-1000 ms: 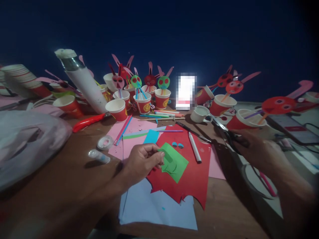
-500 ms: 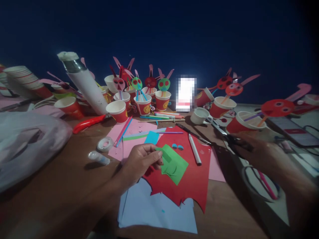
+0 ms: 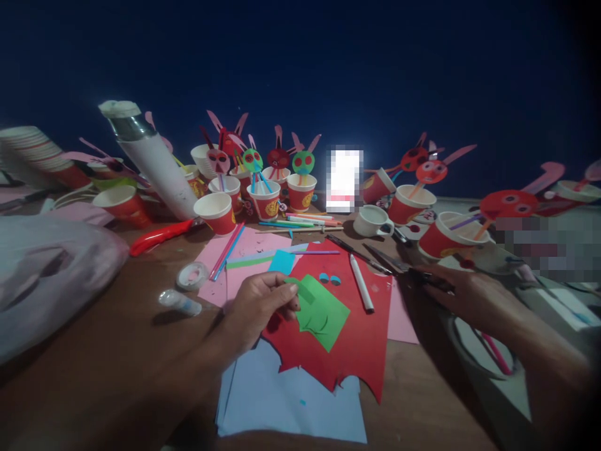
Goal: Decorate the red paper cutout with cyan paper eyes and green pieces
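Note:
My left hand [image 3: 265, 307] pinches the left edge of a green paper piece [image 3: 326, 313], which has a curved line on it. Beneath lies a large red sheet [image 3: 370, 338] with jagged cut edges. Two small blue paper pieces [image 3: 329, 279] and a white marker [image 3: 360, 283] rest on the red sheet. On the right, my right hand [image 3: 462, 300] is closed round the dark handles of a pair of scissors [image 3: 389, 258], whose blades point left over the table. Part of its fingers is hidden.
Red paper cups [image 3: 215, 212] with paper animal faces on straws line the back. A white mug [image 3: 373, 222], a leaning flask [image 3: 153, 163], a red-handled cutter [image 3: 162, 238] and a plastic bag [image 3: 61, 282] stand or lie around. White sheets [image 3: 291, 401] are at the front, a tape roll [image 3: 192, 275] at left.
My right hand has moved left with the scissors, whose blades now reach further over the table towards the red sheet. My left hand still pinches the green paper. The view has shifted slightly.

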Demonstrator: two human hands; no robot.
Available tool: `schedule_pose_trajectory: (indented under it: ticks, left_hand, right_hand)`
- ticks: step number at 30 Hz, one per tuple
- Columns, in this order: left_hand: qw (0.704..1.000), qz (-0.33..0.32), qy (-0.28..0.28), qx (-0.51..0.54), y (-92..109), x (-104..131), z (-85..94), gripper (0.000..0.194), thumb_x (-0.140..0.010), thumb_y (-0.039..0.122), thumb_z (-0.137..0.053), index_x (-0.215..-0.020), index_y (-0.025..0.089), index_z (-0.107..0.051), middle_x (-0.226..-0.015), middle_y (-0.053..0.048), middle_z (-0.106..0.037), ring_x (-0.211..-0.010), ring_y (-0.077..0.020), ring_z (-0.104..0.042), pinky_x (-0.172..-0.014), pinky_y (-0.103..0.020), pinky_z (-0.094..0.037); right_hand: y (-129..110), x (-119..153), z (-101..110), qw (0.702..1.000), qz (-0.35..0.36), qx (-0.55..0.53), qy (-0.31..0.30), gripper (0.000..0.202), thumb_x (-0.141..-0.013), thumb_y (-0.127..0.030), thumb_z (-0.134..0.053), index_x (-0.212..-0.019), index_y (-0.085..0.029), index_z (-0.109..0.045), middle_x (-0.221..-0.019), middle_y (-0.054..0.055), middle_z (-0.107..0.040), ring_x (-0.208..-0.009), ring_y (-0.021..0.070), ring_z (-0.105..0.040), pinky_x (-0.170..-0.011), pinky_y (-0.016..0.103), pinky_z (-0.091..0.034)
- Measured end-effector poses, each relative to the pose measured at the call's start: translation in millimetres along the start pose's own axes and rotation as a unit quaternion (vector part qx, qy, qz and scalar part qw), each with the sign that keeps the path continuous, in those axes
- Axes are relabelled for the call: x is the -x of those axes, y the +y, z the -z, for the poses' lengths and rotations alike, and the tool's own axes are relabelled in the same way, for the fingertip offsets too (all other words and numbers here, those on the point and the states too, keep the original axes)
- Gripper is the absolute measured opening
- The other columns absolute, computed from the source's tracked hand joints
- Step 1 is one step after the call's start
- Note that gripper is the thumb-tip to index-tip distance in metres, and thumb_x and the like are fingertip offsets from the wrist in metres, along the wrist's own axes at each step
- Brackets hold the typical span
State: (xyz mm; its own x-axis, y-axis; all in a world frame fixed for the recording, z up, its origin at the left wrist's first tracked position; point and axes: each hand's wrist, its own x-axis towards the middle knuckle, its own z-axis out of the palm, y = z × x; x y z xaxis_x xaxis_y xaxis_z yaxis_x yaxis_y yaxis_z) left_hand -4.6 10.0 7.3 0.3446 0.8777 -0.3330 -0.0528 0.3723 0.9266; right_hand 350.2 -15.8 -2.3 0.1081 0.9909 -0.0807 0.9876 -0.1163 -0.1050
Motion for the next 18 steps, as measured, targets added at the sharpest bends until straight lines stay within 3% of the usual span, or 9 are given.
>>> schedule_pose_trajectory:
  ticks: [4,12,18]
  left_hand:
    - [1.000,-0.002,0.004,-0.003,1,1,-0.7,0.027,-0.070,0.037,-0.069,-0.067,0.014,-0.056,-0.059,0.001,-0.061,-0.048,-0.0081,-0.056,-0.040,-0.015,-0.037]
    - [1.000,-0.015,0.009,-0.023,-1,0,-0.6,0.027,-0.069,0.037,-0.068,-0.067,0.014,-0.055,-0.058,0.001,-0.061,-0.047,-0.0087,-0.056,-0.038,-0.014,-0.036]
    - [0.999,-0.029,0.011,-0.022,-4,-1,2.4,0.026,-0.071,0.037,-0.067,-0.069,0.013,-0.056,-0.059,0.001,-0.062,-0.047,-0.0081,-0.056,-0.037,-0.014,-0.036]
  right_hand:
    - [-2,0,0,0.999,0.025,0.019,0.011,0.042,-0.081,-0.037,-0.051,-0.121,-0.028,-0.060,-0.090,0.007,-0.074,-0.082,0.0334,-0.069,-0.064,0.037,-0.051]
    - [-6,-1,-9,0.994,-0.014,0.104,0.027,0.040,-0.083,-0.039,-0.048,-0.121,-0.033,-0.061,-0.101,0.005,-0.073,-0.089,0.0321,-0.068,-0.067,0.038,-0.053]
    - [-9,1,-15,0.988,-0.014,0.147,0.047,0.038,-0.087,-0.040,-0.045,-0.120,-0.032,-0.061,-0.093,0.006,-0.074,-0.082,0.0299,-0.069,-0.064,0.036,-0.051]
